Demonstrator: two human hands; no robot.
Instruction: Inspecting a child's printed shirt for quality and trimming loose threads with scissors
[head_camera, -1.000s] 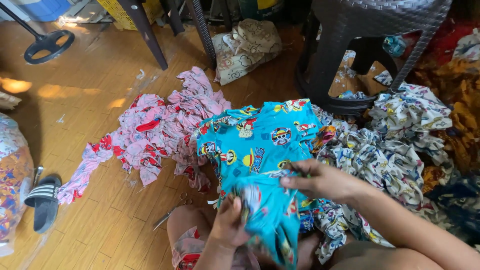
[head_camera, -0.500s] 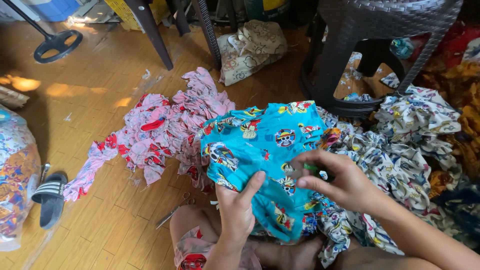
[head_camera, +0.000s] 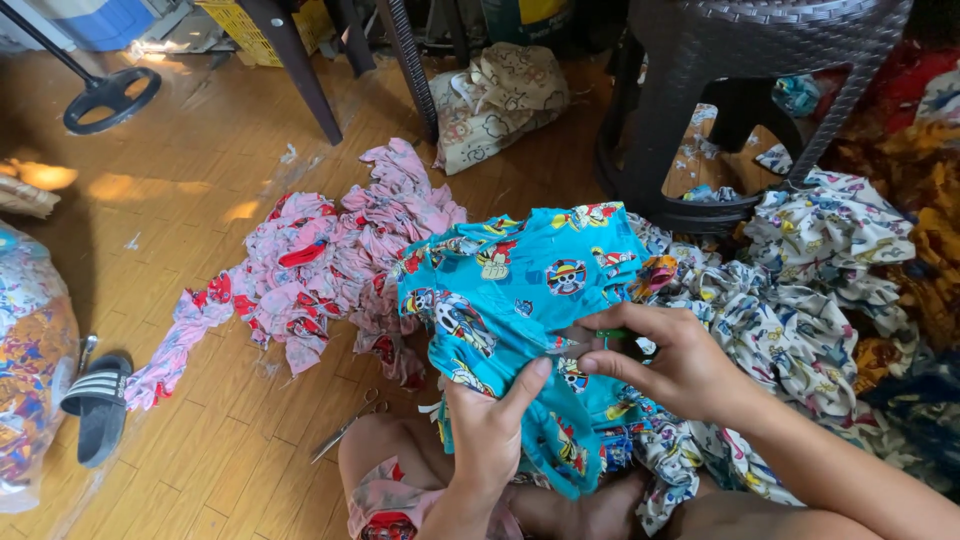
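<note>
We pinch the turquoise cartoon-print garment (head_camera: 520, 290) with the left hand (head_camera: 490, 430), right hand (head_camera: 670, 365) gripping a small green tool at its fabric, pink pile (head_camera: 330, 260) beyond our fingertips, white-print heap (head_camera: 800, 290) beside.

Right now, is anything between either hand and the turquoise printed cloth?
Nothing visible: the left hand grips the turquoise cloth from below, and the right hand pinches it directly, with a small green item at its fingertips.

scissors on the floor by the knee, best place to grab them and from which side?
Take the scissors at the loop handles, the end farther from the knee, coming from above and the open floor side on the left. They lie flat on the wooden floor, thin and slanted, so a top pinch fits. The pink pile crowds the handle end, and detail there is small.
</note>
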